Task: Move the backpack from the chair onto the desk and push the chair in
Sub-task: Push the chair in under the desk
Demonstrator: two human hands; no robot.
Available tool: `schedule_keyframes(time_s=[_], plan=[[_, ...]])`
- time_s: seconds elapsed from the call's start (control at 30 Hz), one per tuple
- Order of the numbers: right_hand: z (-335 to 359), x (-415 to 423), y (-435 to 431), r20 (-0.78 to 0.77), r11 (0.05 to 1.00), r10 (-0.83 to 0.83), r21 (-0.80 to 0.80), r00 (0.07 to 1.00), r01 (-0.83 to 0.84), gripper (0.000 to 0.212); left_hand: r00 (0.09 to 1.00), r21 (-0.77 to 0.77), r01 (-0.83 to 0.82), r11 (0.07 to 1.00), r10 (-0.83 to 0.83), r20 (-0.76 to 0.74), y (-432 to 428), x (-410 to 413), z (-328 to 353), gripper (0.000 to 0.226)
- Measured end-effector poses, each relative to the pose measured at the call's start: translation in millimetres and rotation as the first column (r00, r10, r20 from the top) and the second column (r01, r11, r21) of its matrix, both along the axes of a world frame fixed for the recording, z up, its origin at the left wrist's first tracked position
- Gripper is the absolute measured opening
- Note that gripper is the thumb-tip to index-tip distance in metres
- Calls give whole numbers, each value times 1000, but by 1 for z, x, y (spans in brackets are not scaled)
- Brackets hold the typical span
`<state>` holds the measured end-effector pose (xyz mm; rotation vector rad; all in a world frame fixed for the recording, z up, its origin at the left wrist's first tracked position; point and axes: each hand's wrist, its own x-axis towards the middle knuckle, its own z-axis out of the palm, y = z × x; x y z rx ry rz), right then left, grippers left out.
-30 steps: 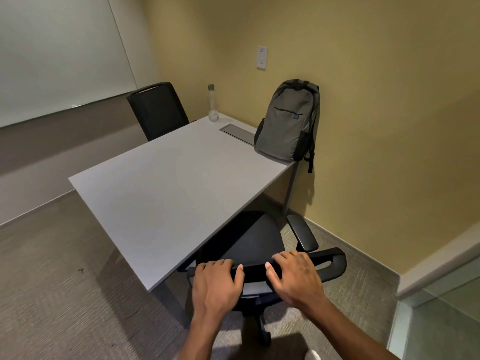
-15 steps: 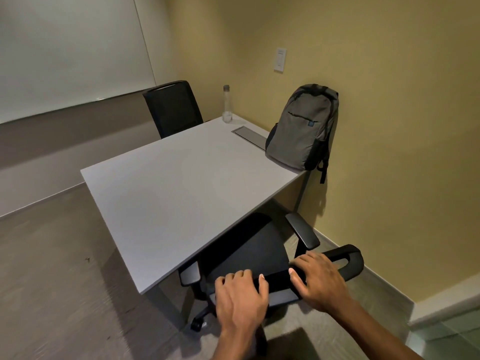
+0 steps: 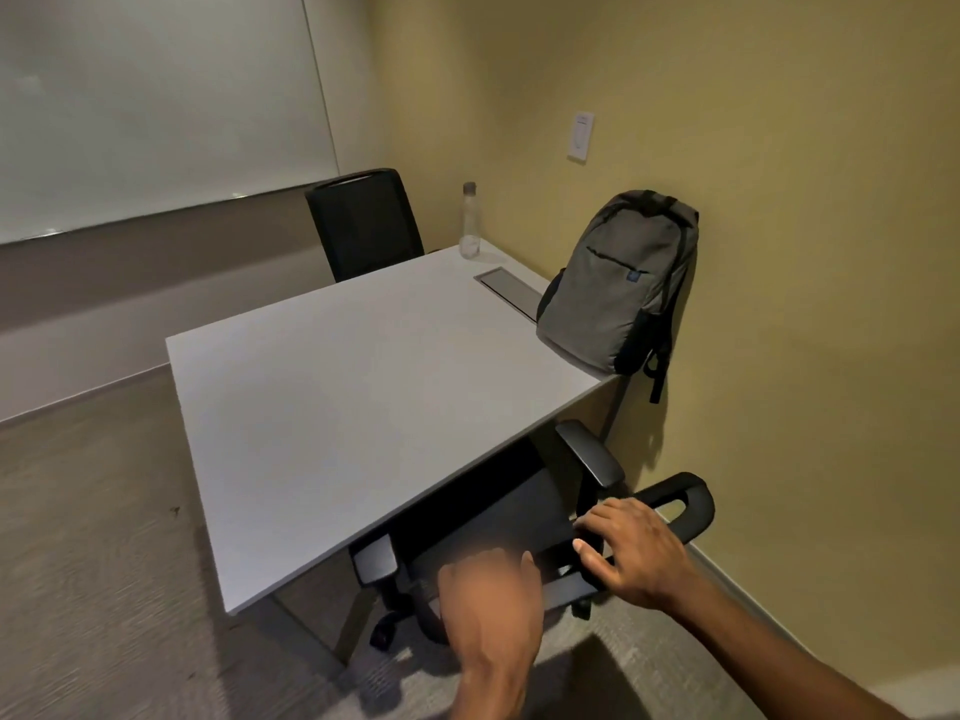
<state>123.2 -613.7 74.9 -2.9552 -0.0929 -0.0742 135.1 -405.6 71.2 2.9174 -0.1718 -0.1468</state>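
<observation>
While the backpack (image 3: 621, 283) stands upright on the desk (image 3: 363, 387), at its far right corner against the wall, the chair (image 3: 519, 517) sits with its seat partly under the desk edge. Right hand (image 3: 631, 550) grips the chair's top rail, fingers curled over it. Left hand (image 3: 488, 589) is blurred; its grip cannot be determined.

Looks to me like a small office meeting room. I see a whiteboard (image 3: 150, 106) filling the upper left of the frame, a plain grey desk (image 3: 363, 407) in the centre with a cable hatch (image 3: 511, 292) set in its top, black swivel chairs (image 3: 366, 223) at the far and near edges, carpet (image 3: 98, 589) lower left, a wall switch (image 3: 582, 137) upper right.
</observation>
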Motion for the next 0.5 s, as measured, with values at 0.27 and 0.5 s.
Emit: schedule_keyframes(time_s=[0.27, 0.5], plan=[[11, 71, -88, -59, 990, 142, -1, 988, -143, 50, 993, 18, -112, 994, 112, -31, -89, 47, 0, 59], [13, 100, -103, -64, 981, 193, -19, 979, -194, 52, 989, 19, -145, 989, 145, -28, -106, 66, 2, 61]])
